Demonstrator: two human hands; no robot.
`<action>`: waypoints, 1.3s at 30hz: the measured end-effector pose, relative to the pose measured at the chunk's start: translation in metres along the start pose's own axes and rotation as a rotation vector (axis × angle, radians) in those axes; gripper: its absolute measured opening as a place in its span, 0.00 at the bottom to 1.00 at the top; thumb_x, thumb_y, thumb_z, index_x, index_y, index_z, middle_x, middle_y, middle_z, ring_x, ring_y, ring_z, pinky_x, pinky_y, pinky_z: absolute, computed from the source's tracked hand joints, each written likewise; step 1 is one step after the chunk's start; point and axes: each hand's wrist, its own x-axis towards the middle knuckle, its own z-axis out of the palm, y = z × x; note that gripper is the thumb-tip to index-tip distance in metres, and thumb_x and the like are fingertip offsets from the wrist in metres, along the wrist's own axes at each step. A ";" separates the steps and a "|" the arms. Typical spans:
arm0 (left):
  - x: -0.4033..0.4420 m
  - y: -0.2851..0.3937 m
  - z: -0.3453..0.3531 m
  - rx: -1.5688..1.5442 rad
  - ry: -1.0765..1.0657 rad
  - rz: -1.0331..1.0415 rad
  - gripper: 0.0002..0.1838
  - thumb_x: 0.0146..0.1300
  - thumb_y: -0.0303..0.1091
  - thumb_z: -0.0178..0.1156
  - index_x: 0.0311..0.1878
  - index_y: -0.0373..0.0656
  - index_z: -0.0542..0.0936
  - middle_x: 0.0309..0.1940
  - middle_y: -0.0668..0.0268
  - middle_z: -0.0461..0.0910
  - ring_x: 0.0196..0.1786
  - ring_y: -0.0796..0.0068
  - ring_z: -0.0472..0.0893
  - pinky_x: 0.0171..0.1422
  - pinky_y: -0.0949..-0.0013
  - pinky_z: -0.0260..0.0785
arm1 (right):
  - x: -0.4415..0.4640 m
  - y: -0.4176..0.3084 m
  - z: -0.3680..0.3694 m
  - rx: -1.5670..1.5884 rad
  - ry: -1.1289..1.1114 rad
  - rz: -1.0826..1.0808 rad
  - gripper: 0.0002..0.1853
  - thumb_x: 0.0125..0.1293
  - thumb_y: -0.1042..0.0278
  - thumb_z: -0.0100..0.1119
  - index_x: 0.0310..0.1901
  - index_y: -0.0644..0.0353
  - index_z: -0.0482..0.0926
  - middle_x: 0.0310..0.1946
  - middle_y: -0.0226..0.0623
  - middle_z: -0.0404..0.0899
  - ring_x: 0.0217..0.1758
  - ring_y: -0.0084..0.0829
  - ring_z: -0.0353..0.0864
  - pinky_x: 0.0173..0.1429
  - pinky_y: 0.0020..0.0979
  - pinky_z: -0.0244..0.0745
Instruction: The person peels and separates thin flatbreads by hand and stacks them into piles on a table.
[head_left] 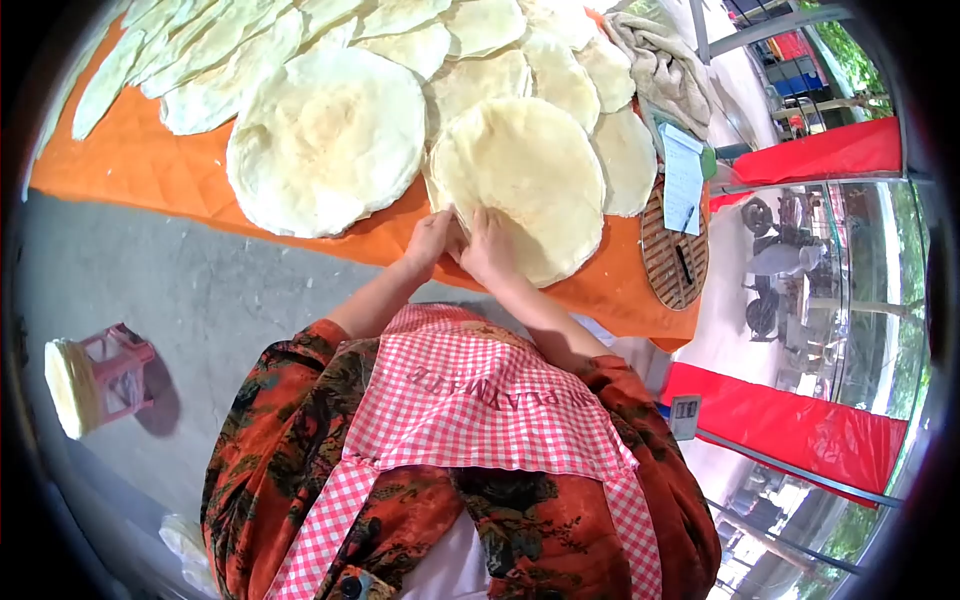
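Note:
A stack of thin round flatbreads [525, 180] lies near the front edge of the orange-covered table [190, 190]. At its lower-left rim, my left hand [432, 238] pinches the edge of a flatbread, fingers closed. Right beside it, my right hand [487, 248] has its fingertips on the same rim, closed on the bread's edge; the thumb is partly hidden. To the left sits another broad, pale stack of flatbreads [325, 140], which neither hand touches.
More flatbreads [235, 70] overlap across the back of the table. On the right are a slatted round board [665, 255], a notepad [682, 165], a pen [684, 262] and a crumpled towel [655, 65]. A pink stool [120, 370] bearing flatbreads stands on the floor at left.

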 end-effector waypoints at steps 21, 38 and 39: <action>0.016 -0.010 -0.003 -0.217 0.274 0.021 0.15 0.68 0.33 0.48 0.56 0.42 0.65 0.42 0.62 0.77 0.42 0.66 0.81 0.45 0.60 0.78 | -0.014 0.041 -0.013 -0.070 -0.186 0.037 0.04 0.53 0.77 0.50 0.29 0.62 0.75 0.22 0.53 0.76 0.30 0.52 0.79 0.33 0.50 0.73; 0.024 -0.027 -0.016 -0.309 0.016 -0.046 0.17 0.64 0.24 0.45 0.56 0.40 0.69 0.46 0.60 0.78 0.44 0.64 0.81 0.49 0.58 0.77 | -0.001 0.014 -0.017 0.096 -0.404 0.170 0.23 0.55 0.63 0.60 0.49 0.69 0.71 0.48 0.55 0.75 0.54 0.53 0.73 0.55 0.47 0.71; 0.023 -0.026 -0.014 -0.299 0.009 -0.073 0.18 0.63 0.24 0.46 0.56 0.40 0.69 0.45 0.60 0.78 0.44 0.64 0.81 0.48 0.59 0.78 | -0.001 0.014 -0.019 0.133 -0.401 0.169 0.25 0.56 0.62 0.60 0.51 0.70 0.71 0.50 0.56 0.74 0.55 0.54 0.72 0.58 0.47 0.70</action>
